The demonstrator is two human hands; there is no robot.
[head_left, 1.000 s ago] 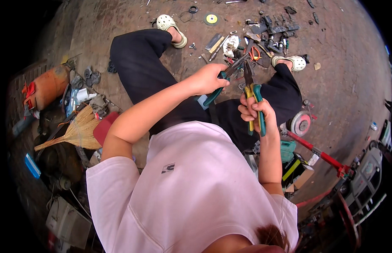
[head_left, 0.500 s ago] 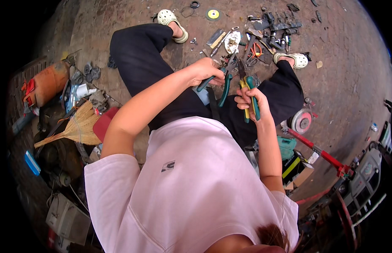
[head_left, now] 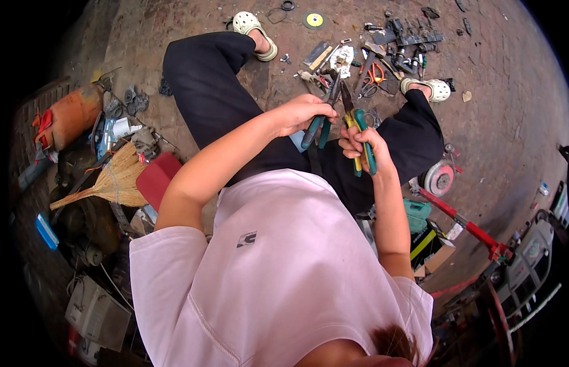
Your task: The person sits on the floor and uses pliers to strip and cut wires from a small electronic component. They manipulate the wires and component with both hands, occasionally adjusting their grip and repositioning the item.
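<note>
My left hand (head_left: 301, 115) is closed round one pair of pliers (head_left: 313, 133) with dark green handles, its jaws pointing away from me. The handles stand only a little apart. Close beside it, my right hand (head_left: 369, 148) grips a second pair of pliers (head_left: 361, 121), whose handles are yellow and green. Both sets of dark jaws lean toward each other above my lap. Whether they touch, or pinch anything small between them, I cannot make out.
On the brick floor ahead lie orange-handled scissors (head_left: 375, 73), a hammer (head_left: 374, 49), a white crumpled cloth or paper (head_left: 341, 61) and a yellow disc (head_left: 313, 21). A straw broom (head_left: 118, 177) and an orange gas cylinder (head_left: 72, 121) are at left, a red jack handle (head_left: 465, 225) at right.
The handles of the pliers in my left hand have come closer together, and the tool has turned more upright beside the other pair. My right hand has barely moved.
</note>
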